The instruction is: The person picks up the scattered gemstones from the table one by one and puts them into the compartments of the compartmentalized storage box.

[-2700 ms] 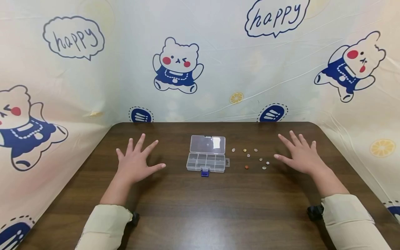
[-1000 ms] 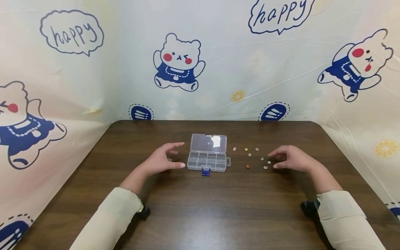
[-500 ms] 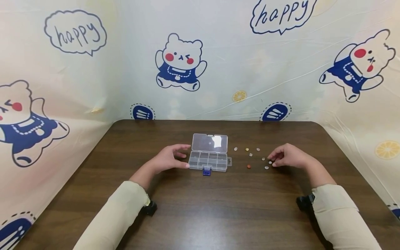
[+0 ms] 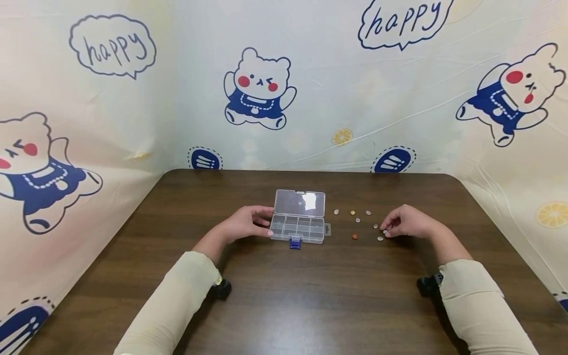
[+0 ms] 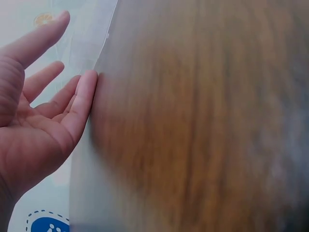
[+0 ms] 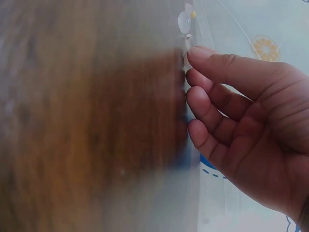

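A clear plastic compartment box (image 4: 296, 228) with a blue latch (image 4: 295, 243) lies on the table, lid (image 4: 300, 203) raised. My left hand (image 4: 245, 223) is at its left end, thumb at the front corner and relaxed fingers against the side. In the left wrist view that hand (image 5: 43, 116) has its thumb apart from the fingers. My right hand (image 4: 409, 221) reaches down to the table at the right. Its thumb and index fingertip pinch a small white stone (image 4: 385, 231). In the right wrist view the other fingers of the hand (image 6: 241, 111) are curled, tips at the tabletop.
Several small stones lie between box and right hand, among them a reddish stone (image 4: 354, 237), a yellow stone (image 4: 352, 213) and a pale stone (image 4: 380, 238). The brown wooden table (image 4: 310, 296) backs onto a printed curtain (image 4: 310, 98).
Both hands, earlier spread wide above the table, have come inward and down. The left has reached the box's left end; the right has closed its fingertips on the small white stone.
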A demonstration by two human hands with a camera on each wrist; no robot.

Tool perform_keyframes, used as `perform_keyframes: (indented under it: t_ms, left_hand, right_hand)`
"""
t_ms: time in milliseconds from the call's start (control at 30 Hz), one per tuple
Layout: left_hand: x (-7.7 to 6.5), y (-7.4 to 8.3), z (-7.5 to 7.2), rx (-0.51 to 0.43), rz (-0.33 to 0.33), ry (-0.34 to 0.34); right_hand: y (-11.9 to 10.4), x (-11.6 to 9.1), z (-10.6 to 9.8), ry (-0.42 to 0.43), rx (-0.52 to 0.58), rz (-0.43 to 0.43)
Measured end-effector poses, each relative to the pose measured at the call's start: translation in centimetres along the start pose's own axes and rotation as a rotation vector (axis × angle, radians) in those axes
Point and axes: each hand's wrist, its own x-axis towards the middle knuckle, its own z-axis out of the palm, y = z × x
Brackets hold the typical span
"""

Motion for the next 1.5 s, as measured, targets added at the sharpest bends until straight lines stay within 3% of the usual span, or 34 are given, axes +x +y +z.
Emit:
perform_keyframes:
  t_ms: [300,700,1067,1500]
  left_hand:
    - [0.4,0.3,0.4,-0.008,-0.002,-0.008]
    - [0.7,-0.2,0.7,0.031,-0.032,0.032]
    - [0.6,-0.1,0.9,0.052,-0.042,0.076]
    - [0.4,0.0,1.1,0.089,-0.034,0.1]
  right_hand:
    - [0.4,0.0,0.0,0.007,-0.031,-0.011]
    - [0.4,-0.1,0.0,0.007,-0.026,-0.001]
    - [0.6,-0.4,-0.1,0.069,-0.038,-0.007]
    - [-1.2,0.6,1.0,0.135,0.055,-0.042]
